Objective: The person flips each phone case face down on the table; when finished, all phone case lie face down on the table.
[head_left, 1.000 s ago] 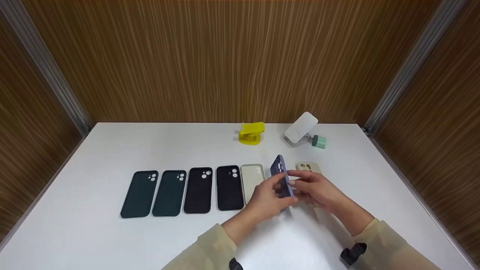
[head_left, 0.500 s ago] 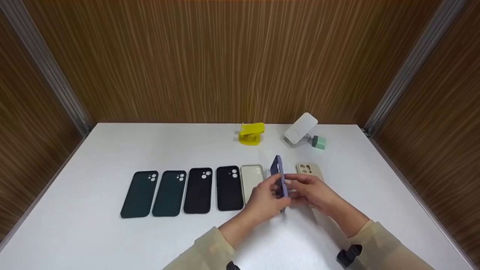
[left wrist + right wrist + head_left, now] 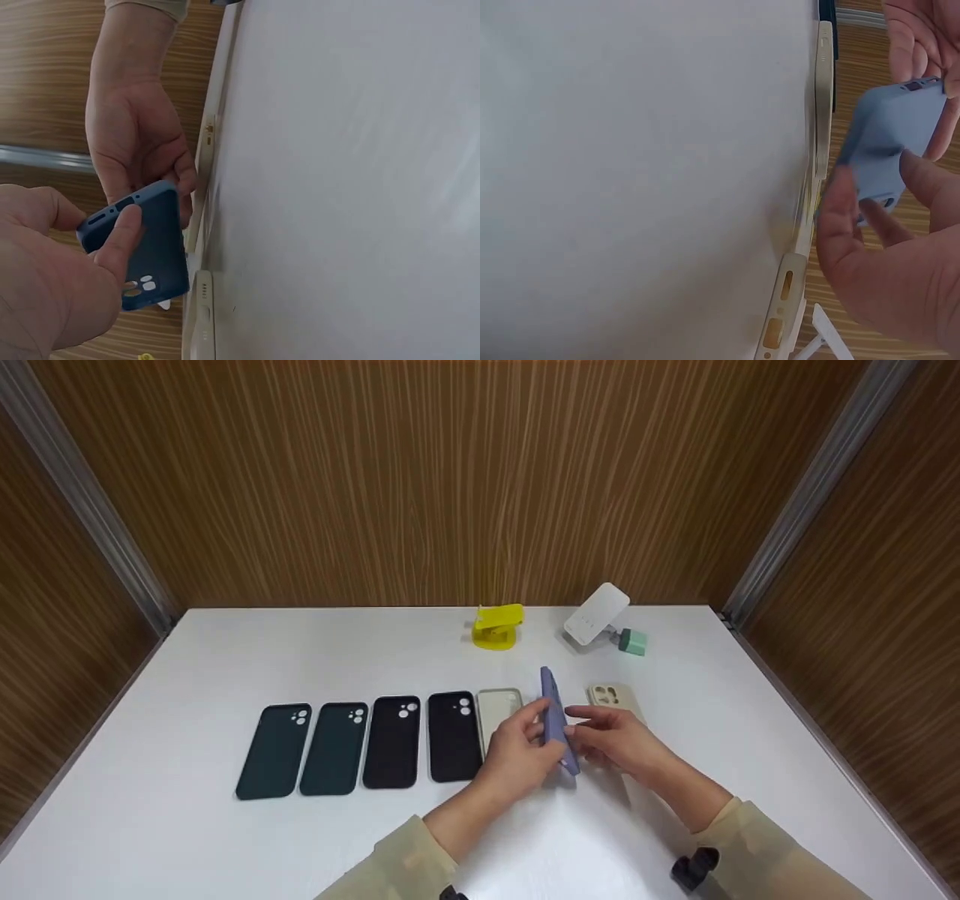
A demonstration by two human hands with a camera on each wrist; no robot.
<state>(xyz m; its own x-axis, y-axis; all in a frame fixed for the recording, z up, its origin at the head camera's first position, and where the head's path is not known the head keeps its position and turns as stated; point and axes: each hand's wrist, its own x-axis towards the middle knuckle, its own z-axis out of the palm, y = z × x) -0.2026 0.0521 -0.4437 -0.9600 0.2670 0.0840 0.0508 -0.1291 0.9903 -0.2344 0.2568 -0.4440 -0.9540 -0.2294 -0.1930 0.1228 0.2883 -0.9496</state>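
My left hand (image 3: 517, 757) grips a purple phone case (image 3: 556, 724) by its edges, holding it tilted above the white table. In the left wrist view the hollow inside of the case (image 3: 161, 244) shows, with thumb and fingers at its end and sides. My right hand (image 3: 619, 739) is at the other face, its fingers loosely bent. The right wrist view has its thumb touching the smooth back of the case (image 3: 892, 127). Left of the hands lies a cream phone case (image 3: 496, 706), partly covered. A beige phone case (image 3: 615, 696) lies partly under my right hand.
Two dark green cases (image 3: 274, 754) and two black cases (image 3: 391, 742) lie in a row to the left. Behind stand a yellow phone stand (image 3: 496, 626) and a white tilted stand (image 3: 597, 613) with a green block (image 3: 633, 642). Wood-grain panels (image 3: 420, 480) enclose the table.
The purple case has turned in my left hand, so its outer back shows more to the head camera and its inside is hidden there. Both hands have shifted slightly left.
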